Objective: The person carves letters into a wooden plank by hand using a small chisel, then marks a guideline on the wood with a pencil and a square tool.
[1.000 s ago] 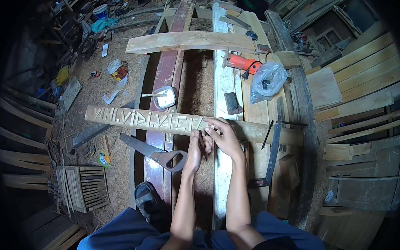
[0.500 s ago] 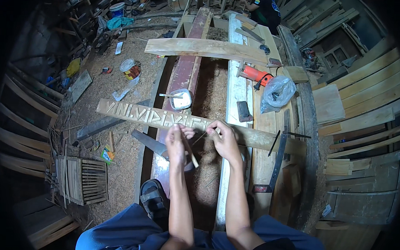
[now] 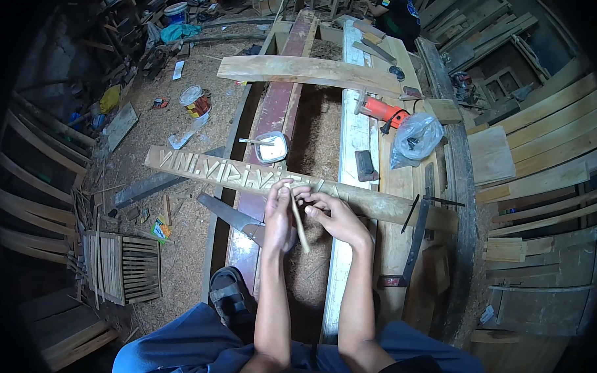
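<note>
My left hand grips a thin wooden stick, held upright at a slant. My right hand is just beside it, fingers curled by the stick's upper part; whatever they hold is too small to make out. Behind both hands lies a long board with raised wooden letters on its left part, partly hidden by my fingers. A handsaw sits left of my left hand, and a white tub with a small stick across it rests beyond the board.
A curved plank crosses the bench beams. At right are a red power tool, plastic bag, dark block and metal square. A bucket stands left. A person in dark clothes is at the back.
Both hands left the letters and came toward me; the stick appeared in my left hand. Since then my left hand has shifted right, closer to my right hand, and the stick has turned more upright.
</note>
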Action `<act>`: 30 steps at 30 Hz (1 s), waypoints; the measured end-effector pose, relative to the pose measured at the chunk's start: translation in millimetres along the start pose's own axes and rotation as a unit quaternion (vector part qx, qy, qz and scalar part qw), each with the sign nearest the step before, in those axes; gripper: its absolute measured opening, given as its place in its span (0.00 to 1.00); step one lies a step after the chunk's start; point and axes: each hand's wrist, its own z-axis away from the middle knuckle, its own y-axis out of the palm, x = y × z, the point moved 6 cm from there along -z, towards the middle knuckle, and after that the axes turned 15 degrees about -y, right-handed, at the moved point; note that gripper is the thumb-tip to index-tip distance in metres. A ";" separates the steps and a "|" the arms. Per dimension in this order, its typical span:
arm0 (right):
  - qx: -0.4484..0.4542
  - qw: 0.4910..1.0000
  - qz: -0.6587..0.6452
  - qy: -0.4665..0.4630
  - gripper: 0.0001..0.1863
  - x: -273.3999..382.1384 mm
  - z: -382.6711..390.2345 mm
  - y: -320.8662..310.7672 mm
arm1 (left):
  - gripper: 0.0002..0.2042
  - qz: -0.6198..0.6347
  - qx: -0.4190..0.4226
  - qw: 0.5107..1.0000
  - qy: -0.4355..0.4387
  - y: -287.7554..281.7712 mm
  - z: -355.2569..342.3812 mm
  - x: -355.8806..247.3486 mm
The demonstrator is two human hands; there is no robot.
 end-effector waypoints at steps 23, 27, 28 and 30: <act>-0.283 0.933 0.219 0.044 0.10 -110.1 51.0 -94.0 | 0.16 -0.595 -0.095 0.789 0.122 49.4 -30.9 113.9; -0.280 0.935 0.213 0.049 0.10 -112.1 48.6 -82.8 | 0.20 -0.683 -0.097 0.719 0.082 54.9 -31.7 123.7; -0.289 0.932 0.218 0.022 0.10 -111.2 47.5 -81.9 | 0.20 -0.699 -0.090 0.705 0.084 56.7 -32.3 125.3; -0.295 0.925 0.241 -0.001 0.10 -111.3 48.4 -80.7 | 0.21 -0.714 -0.081 0.690 0.085 59.4 -33.2 127.9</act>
